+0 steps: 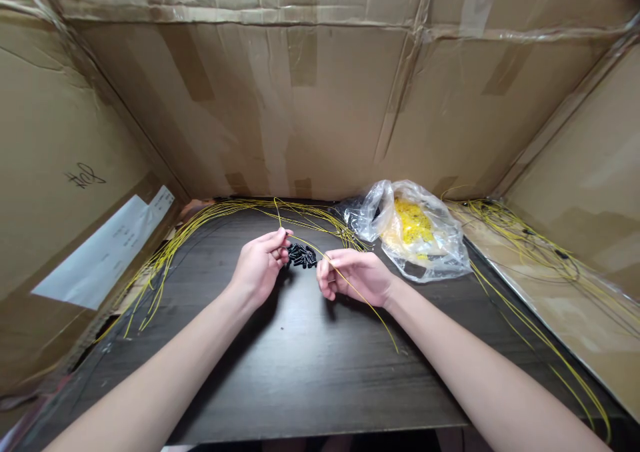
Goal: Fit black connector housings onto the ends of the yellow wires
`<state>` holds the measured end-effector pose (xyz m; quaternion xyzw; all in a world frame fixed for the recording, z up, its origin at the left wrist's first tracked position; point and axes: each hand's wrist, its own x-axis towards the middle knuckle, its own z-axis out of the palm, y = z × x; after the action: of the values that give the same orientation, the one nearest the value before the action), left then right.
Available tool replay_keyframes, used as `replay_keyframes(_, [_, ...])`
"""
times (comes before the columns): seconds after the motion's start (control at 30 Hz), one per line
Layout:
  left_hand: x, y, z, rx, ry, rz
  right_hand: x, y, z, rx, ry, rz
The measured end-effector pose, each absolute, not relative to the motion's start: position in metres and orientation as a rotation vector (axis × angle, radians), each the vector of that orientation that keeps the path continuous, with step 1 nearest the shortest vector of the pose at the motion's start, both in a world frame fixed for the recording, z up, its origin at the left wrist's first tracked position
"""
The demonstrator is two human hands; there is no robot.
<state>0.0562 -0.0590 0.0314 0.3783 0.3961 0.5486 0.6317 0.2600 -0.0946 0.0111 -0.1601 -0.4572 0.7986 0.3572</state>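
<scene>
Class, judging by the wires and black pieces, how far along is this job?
Possibly done: the wires at right, with dark bits among them; I cannot confirm it. In hand: one yellow wire, pinched by the left hand, running past the right hand. Apparently left: the loose black pieces and bagged yellow pieces.

The left hand [260, 262] and right hand [355, 277] were bare, as were the forearms [200, 345] (smooth, tapering to slim wrists [244, 293]).

Dark wood-look tabletop [295, 372] (softly glossy), matt cardboard [240, 105].
</scene>
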Motion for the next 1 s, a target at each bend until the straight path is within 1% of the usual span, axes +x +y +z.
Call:
replay_keyframes(0.17, [0.063, -0.071, 0.032, 1.035, 0.845, 1.124, 0.256, -0.094, 0.013, -0.558, -1.207, 2.032])
replay_keyframes(0.33, [0.071, -0.083, 0.031, 1.384, 0.854, 1.045, 0.250, -0.096, 0.010, -0.708, -1.245, 1.859])
replay_keyframes(0.43, [0.074, -0.087, 0.031, 1.463, 0.911, 1.044, 0.248, -0.097, 0.008, -0.755, -1.230, 1.804])
replay_keyframes(0.77, [0.074, -0.082, 0.023, 1.301, 0.945, 1.048, 0.249, -0.093, 0.005, -0.810, -1.192, 1.792])
replay_keyframes(1.0, [0.060, -0.060, 0.023, 1.068, 1.004, 1.203, 0.249, -0.093, 0.006, -0.833, -1.351, 1.920])
